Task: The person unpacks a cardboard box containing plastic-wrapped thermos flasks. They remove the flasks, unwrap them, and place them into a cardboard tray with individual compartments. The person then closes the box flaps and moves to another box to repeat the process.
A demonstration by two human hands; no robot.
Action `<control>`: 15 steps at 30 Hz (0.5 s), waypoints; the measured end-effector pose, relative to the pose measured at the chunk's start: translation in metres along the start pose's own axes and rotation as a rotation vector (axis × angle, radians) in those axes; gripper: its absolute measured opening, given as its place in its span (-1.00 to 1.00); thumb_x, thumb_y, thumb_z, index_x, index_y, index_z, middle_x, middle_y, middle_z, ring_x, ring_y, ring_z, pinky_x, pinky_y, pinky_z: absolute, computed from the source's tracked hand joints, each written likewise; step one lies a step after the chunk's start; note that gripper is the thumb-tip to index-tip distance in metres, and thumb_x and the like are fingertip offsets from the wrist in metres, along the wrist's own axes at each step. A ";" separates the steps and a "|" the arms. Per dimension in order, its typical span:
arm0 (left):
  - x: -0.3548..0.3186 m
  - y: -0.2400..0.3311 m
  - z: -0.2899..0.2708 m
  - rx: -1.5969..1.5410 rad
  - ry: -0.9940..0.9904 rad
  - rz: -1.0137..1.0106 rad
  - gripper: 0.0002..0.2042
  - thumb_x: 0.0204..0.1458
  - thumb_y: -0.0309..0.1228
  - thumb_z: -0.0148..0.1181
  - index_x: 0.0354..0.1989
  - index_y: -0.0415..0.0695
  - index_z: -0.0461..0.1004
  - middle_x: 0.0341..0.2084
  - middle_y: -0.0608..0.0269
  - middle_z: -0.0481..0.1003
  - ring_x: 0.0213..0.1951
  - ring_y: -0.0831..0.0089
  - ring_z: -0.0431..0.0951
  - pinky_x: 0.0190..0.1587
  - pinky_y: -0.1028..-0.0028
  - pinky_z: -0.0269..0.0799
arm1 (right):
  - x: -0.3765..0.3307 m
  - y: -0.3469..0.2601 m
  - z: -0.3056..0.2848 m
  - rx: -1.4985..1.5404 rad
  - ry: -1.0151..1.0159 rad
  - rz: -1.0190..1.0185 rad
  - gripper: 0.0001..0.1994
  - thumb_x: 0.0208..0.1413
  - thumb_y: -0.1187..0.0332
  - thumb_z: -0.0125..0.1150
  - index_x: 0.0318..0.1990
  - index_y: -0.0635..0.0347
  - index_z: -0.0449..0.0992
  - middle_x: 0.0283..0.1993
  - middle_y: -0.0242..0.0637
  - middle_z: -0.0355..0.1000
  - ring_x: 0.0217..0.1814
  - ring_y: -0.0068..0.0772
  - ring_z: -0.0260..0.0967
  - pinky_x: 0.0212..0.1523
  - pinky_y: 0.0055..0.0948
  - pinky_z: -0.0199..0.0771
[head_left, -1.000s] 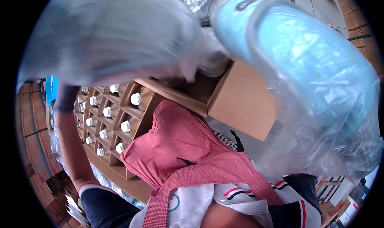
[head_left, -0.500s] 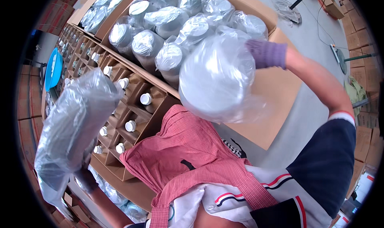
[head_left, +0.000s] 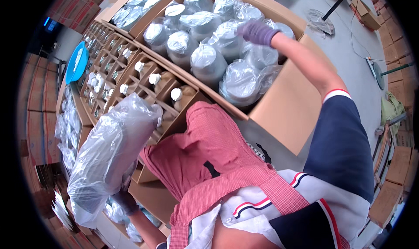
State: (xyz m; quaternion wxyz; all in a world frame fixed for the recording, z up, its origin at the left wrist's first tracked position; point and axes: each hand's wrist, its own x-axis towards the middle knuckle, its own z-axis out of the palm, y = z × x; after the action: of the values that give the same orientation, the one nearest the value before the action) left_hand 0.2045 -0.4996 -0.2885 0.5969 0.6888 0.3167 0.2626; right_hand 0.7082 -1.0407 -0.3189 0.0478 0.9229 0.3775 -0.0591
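Note:
My left hand (head_left: 125, 197), in a dark glove, grips a plastic-wrapped cylinder (head_left: 111, 157) from below and holds it tilted beside a divided carton. The clear bag hides what kind of vessel is inside. My right hand (head_left: 257, 33), in a purple glove, is over the large open carton (head_left: 218, 101). Its fingers are loosely bent, with nothing visible in them. Under and around it, several similar wrapped cylinders (head_left: 208, 65) stand upright. One wrapped cylinder (head_left: 241, 84) fills the carton's near right corner.
The divided carton (head_left: 172, 129) holds bottles with white caps (head_left: 176, 94) in cardboard cells. A blue basin (head_left: 77, 63) sits at the left, beyond it. An open flap (head_left: 297, 113) sticks out at the large carton's right. Stacked boxes (head_left: 41, 92) line the left side. A black pole (head_left: 338, 3) stands behind.
The cylinder my right hand was carrying now stands in the near right corner of the large carton. That hand has let go and moved up and left. My left hand still holds its cylinder.

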 end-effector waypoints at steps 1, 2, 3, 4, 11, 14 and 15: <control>-0.011 -0.003 -0.008 -0.039 -0.038 0.003 -0.49 0.12 -0.18 -0.01 0.17 -0.21 0.17 0.10 0.06 0.28 0.05 0.18 0.40 -0.07 0.23 0.50 | -0.022 -0.022 -0.033 0.199 0.363 -0.071 -0.66 0.06 0.26 0.08 0.01 0.08 0.45 -0.03 -0.08 0.42 0.00 -0.10 0.38 0.01 -0.25 0.36; -0.019 -0.007 -0.013 -0.090 -0.071 0.011 -0.51 0.13 -0.19 -0.04 0.17 -0.22 0.16 0.10 0.06 0.28 0.05 0.17 0.40 -0.07 0.22 0.50 | -0.045 -0.051 -0.053 0.300 0.566 -0.030 -0.62 0.08 0.20 0.09 0.05 0.13 0.41 0.01 -0.08 0.40 0.06 -0.12 0.35 0.06 -0.27 0.34; -0.025 -0.003 -0.015 -0.132 -0.078 0.045 -0.52 0.15 -0.21 -0.07 0.18 -0.23 0.16 0.09 0.06 0.29 0.05 0.17 0.40 -0.07 0.20 0.50 | -0.055 -0.076 -0.068 0.421 0.787 -0.015 -0.56 0.11 0.14 0.10 0.09 0.17 0.37 0.05 -0.07 0.38 0.12 -0.14 0.33 0.10 -0.29 0.31; -0.026 -0.013 -0.012 0.078 0.007 0.267 -0.59 0.11 -0.33 -0.02 0.10 -0.28 0.24 0.00 0.03 0.35 -0.02 0.17 0.41 -0.05 0.22 0.43 | -0.048 -0.100 -0.059 0.773 0.813 -0.028 -0.50 0.14 0.08 0.05 0.13 0.22 0.31 0.10 -0.07 0.34 0.16 -0.17 0.30 0.15 -0.31 0.27; -0.060 -0.009 0.106 0.804 -0.488 0.844 -0.62 0.02 -0.53 0.03 0.05 -0.33 0.29 -0.05 0.03 0.41 -0.02 0.24 0.39 0.05 0.33 0.30 | 0.071 -0.231 -0.081 1.698 0.498 -0.159 -0.28 0.26 -0.14 -0.53 0.16 0.40 0.24 0.15 -0.01 0.29 0.22 -0.24 0.20 0.24 -0.41 0.08; -0.052 0.005 0.103 0.400 -0.376 0.497 -0.61 0.02 -0.51 0.04 0.07 -0.28 0.30 -0.02 0.12 0.40 0.01 0.32 0.40 0.05 0.41 0.30 | 0.072 -0.238 -0.097 1.369 0.554 -0.337 -0.27 0.23 -0.20 -0.48 0.01 0.30 0.42 -0.03 -0.18 0.43 0.03 -0.28 0.33 0.13 -0.42 0.22; -0.051 0.019 0.101 0.082 -0.230 0.273 -0.64 0.03 -0.49 0.04 0.04 -0.27 0.32 -0.05 0.18 0.41 -0.03 0.36 0.41 0.01 0.46 0.31 | 0.049 -0.260 -0.116 1.045 0.374 -0.165 -0.27 0.20 -0.24 -0.42 -0.02 0.26 0.46 -0.07 -0.17 0.45 0.03 -0.30 0.34 0.13 -0.42 0.21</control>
State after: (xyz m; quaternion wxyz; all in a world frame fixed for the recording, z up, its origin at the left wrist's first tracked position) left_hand 0.2478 -0.6058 -0.2842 0.5594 0.7746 0.1602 0.2478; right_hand 0.5687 -0.8072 -0.2229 -0.4885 0.7859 0.3712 -0.0774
